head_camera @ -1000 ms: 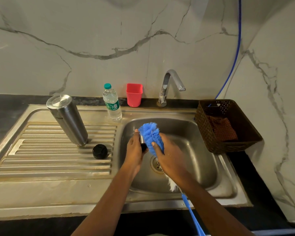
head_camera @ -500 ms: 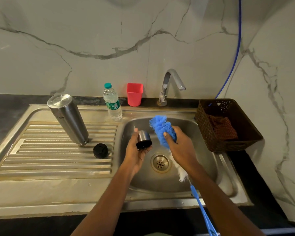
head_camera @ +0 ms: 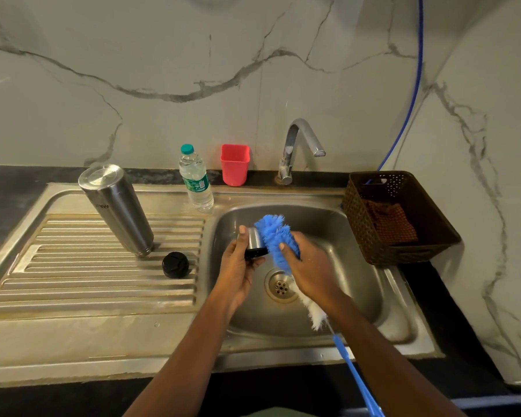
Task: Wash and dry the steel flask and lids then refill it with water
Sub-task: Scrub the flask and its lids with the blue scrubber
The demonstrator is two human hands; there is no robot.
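At the centre of the frame we see the left hand (head_camera: 238, 266) curled round a small steel lid (head_camera: 253, 240) with a dark rim, holding it above the sink basin (head_camera: 358, 257). The right hand (head_camera: 310, 266) is closed on the bristle part of a bottle brush (head_camera: 275, 236), thumb on top, and its blue head lies against the lid's right side. The brush's white bristles and blue handle (head_camera: 352, 368) trail off toward the lower right edge of the frame. Below the two hands sits the drain (head_camera: 281, 285). In the left half, on the ribbed draining board (head_camera: 73, 281), the steel flask (head_camera: 118, 209) stands on its narrower end with its flat end uppermost, leaning toward the upper left as we see it. A round black lid (head_camera: 175, 264) lies just beside its foot, apart from it. At the back rim of the sink, a plastic water bottle (head_camera: 196, 182) with a green cap stands upright, and a red cup (head_camera: 235, 164) stands to its right on the dark bench (head_camera: 12, 188). Right of the cup is the tap (head_camera: 298, 145), its spout turned right. At the right of the frame a brown perforated basket (head_camera: 403, 254) rests on the sink's edge and holds a reddish-brown cloth (head_camera: 391, 221). A blue hose (head_camera: 409, 100) runs down the marble wall behind it.
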